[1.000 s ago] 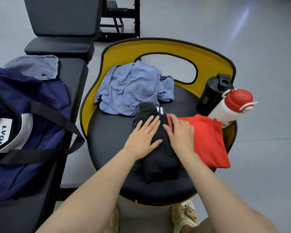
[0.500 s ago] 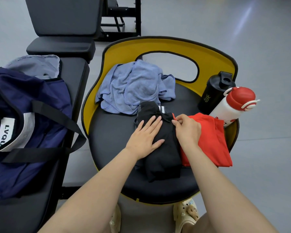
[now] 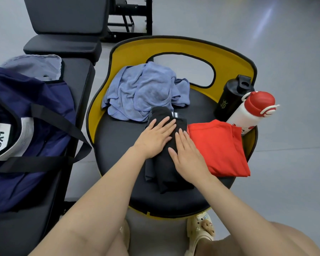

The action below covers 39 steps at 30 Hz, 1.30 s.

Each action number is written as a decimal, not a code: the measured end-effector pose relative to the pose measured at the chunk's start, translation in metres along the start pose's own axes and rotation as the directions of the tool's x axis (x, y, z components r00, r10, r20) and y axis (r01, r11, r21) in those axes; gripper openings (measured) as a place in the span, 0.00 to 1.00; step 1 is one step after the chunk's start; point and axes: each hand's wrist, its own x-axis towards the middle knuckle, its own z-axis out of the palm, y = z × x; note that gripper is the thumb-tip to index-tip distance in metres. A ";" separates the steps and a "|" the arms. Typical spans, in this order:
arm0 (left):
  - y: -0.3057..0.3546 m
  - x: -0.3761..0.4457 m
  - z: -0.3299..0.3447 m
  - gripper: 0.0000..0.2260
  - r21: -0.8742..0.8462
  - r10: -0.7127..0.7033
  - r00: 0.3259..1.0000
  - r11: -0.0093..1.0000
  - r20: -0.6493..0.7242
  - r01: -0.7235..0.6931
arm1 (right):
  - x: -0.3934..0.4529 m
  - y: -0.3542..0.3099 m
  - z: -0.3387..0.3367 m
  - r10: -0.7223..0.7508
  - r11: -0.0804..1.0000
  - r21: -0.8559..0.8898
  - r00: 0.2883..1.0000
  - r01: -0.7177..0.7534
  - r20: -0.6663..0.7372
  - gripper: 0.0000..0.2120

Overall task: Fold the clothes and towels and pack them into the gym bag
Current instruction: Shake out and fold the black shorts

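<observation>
A folded black garment [image 3: 166, 174] lies in the middle of the round black seat [image 3: 118, 145]. My left hand [image 3: 155, 137] lies flat on its upper part with straight fingers. My right hand [image 3: 187, 156] presses flat on it just to the right. A folded red garment [image 3: 218, 148] lies beside the black one, on its right. A crumpled blue towel [image 3: 144, 93] sits at the back of the seat. The navy gym bag [image 3: 26, 137] stands open on the bench at the left.
A black shaker bottle [image 3: 231, 97] and a white bottle with a red cap [image 3: 251, 111] stand at the seat's right rim. The yellow backrest [image 3: 183, 47] curves behind. A black gym bench [image 3: 78, 89] holds the bag. Grey floor lies to the right.
My right hand pinched the black garment's right edge half a second ago; it now lies flat on the cloth, moved down and left. My left hand stayed flat on the garment.
</observation>
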 end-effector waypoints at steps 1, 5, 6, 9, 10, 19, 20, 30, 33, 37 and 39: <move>-0.003 0.000 -0.002 0.23 -0.010 -0.003 1.000 1.000 -0.002 0.003 | -0.003 0.003 0.005 0.005 1.000 -0.029 0.999 -0.004 0.031 0.41; -0.012 0.001 -0.007 0.23 -0.030 -0.012 1.000 0.999 -0.009 0.011 | -0.007 0.008 0.014 0.040 0.981 -0.191 0.998 -0.030 0.049 0.39; -0.012 0.002 -0.008 0.23 -0.038 -0.023 1.000 0.999 -0.015 0.023 | -0.007 0.009 0.017 0.060 0.977 -0.207 0.997 -0.048 0.053 0.38; -0.011 0.003 -0.008 0.25 -0.213 -0.192 0.974 0.963 -0.124 0.163 | -0.009 0.012 0.022 0.095 0.974 -0.214 0.991 -0.072 0.095 0.36; -0.010 0.001 -0.008 0.25 -0.339 -0.326 0.929 0.906 -0.178 0.253 | -0.009 0.012 0.023 0.092 0.974 -0.216 0.991 -0.070 0.095 0.36; 0.001 0.000 -0.008 0.19 -0.865 -0.544 0.732 0.021 0.411 0.501 | -0.006 0.009 0.024 0.076 0.974 -0.216 0.995 -0.061 0.060 0.32; 0.004 0.002 -0.006 0.17 -0.889 -0.557 0.729 -0.036 0.397 0.457 | -0.004 0.009 0.021 0.073 0.976 -0.210 0.996 -0.061 0.050 0.32; 0.029 0.011 -0.014 0.13 -0.961 -0.649 0.738 0.037 0.186 0.274 | 0.002 0.008 0.005 0.080 0.992 0.105 0.987 -0.066 -0.142 0.26; 0.028 0.013 -0.029 0.11 -0.988 -0.644 0.749 -0.112 0.156 0.109 | 0.007 0.004 -0.007 0.077 0.990 0.140 0.951 -0.037 -0.299 0.26; 0.012 0.015 -0.044 0.13 -0.971 -0.625 0.755 -0.232 0.197 0.061 | 0.023 -0.005 -0.016 0.014 0.992 0.119 0.934 0.030 -0.357 0.27; 0.002 0.017 -0.040 0.15 -0.953 -0.613 0.746 -0.285 0.261 0.099 | 0.031 -0.009 -0.010 0.002 0.995 0.097 0.951 0.029 -0.310 0.27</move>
